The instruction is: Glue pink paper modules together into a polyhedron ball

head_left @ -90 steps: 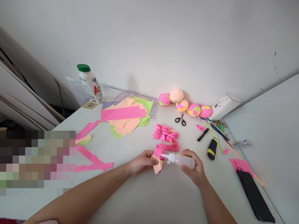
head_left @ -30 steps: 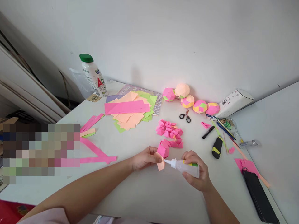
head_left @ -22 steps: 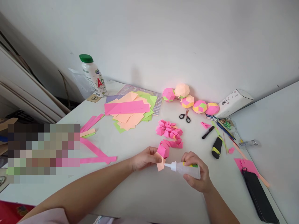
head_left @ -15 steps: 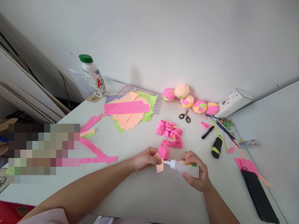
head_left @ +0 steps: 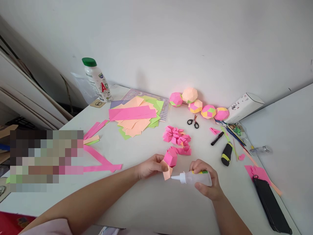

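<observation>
A plain, pale pink sleeve [head_left: 49,227] partly covers the left arm [head_left: 105,192]; the visible right forearm [head_left: 228,210] is bare.

Pixelated patch [head_left: 46,160] masks whatever lies at left, including ends of the pink paper strips [head_left: 97,157]. Left hand [head_left: 153,167]: some fingers hidden behind the peach folded paper [head_left: 167,174]. Right hand [head_left: 207,182] partly covers the squeeze bottle [head_left: 192,178]; I can't tell whether its nozzle [head_left: 175,178] touches paper. Red object [head_left: 12,223], lower left: cut off.

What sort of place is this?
Probably a craft table, whether at home or school I can't tell: there are faceted paper balls, scissors and a squeeze bottle held at folded paper.
</observation>
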The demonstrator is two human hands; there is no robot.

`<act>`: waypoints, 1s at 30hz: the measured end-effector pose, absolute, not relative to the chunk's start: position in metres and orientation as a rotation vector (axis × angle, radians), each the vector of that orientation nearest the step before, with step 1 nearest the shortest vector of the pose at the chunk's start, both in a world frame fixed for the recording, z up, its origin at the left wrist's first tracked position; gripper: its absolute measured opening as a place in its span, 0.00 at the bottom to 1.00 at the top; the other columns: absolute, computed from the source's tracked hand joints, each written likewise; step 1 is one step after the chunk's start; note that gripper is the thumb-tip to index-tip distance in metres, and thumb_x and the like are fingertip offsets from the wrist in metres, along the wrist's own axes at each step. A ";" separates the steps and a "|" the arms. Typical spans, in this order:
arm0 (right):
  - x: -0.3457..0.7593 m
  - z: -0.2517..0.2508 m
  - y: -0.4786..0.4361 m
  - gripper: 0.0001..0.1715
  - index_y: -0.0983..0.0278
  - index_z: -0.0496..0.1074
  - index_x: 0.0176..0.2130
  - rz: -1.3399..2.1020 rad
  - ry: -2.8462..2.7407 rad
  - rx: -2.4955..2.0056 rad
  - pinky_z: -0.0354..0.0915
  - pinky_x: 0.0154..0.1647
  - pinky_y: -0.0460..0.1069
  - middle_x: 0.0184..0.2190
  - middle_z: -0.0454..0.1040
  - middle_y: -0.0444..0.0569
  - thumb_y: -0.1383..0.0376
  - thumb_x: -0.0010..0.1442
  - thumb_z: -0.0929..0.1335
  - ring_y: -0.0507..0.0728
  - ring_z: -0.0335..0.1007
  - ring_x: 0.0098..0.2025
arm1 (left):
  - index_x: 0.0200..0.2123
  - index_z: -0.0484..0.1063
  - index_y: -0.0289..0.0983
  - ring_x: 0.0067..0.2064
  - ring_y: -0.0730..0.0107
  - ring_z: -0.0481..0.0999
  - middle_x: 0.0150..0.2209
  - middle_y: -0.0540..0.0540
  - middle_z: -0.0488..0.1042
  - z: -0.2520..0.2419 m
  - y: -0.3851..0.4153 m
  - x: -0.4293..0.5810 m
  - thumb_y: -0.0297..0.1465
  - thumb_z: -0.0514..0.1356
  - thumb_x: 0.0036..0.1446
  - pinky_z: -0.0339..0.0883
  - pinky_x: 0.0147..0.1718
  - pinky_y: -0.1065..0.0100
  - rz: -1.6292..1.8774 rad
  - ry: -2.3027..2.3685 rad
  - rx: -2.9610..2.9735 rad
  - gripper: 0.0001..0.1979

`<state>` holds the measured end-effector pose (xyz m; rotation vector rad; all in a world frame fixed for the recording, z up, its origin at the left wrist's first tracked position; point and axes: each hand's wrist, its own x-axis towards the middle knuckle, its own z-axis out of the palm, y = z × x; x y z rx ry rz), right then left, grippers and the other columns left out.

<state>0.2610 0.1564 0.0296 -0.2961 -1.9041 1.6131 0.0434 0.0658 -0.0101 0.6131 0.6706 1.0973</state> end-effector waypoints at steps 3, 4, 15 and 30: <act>0.261 0.029 0.162 0.10 0.58 0.69 0.37 1.735 -1.711 -0.342 0.61 0.25 0.51 0.29 0.60 0.45 0.61 0.52 0.70 0.56 0.60 0.30 | 0.24 0.74 0.33 0.29 0.67 0.70 0.24 0.47 0.73 -0.011 0.066 0.042 0.29 0.66 0.41 0.62 0.35 0.65 1.101 0.617 0.638 0.06; 0.261 0.029 0.163 0.10 0.57 0.69 0.37 1.778 -1.651 -0.354 0.62 0.24 0.50 0.29 0.60 0.45 0.60 0.53 0.70 0.56 0.60 0.30 | 0.25 0.74 0.33 0.30 0.66 0.71 0.25 0.46 0.73 -0.012 0.066 0.041 0.29 0.65 0.41 0.62 0.35 0.65 1.097 0.598 0.650 0.06; 0.259 0.030 0.158 0.10 0.56 0.69 0.39 1.735 -1.684 -0.358 0.64 0.24 0.50 0.30 0.60 0.46 0.62 0.54 0.69 0.56 0.61 0.32 | 0.23 0.75 0.33 0.30 0.67 0.70 0.24 0.47 0.73 -0.013 0.067 0.041 0.29 0.65 0.41 0.62 0.35 0.65 1.090 0.599 0.668 0.05; 0.260 0.029 0.154 0.10 0.58 0.67 0.40 1.534 -1.951 -0.382 0.57 0.29 0.50 0.29 0.60 0.45 0.66 0.55 0.68 0.55 0.59 0.31 | 0.21 0.75 0.33 0.28 0.68 0.72 0.23 0.46 0.76 -0.007 0.067 0.043 0.29 0.66 0.42 0.64 0.34 0.65 1.086 0.670 0.659 0.05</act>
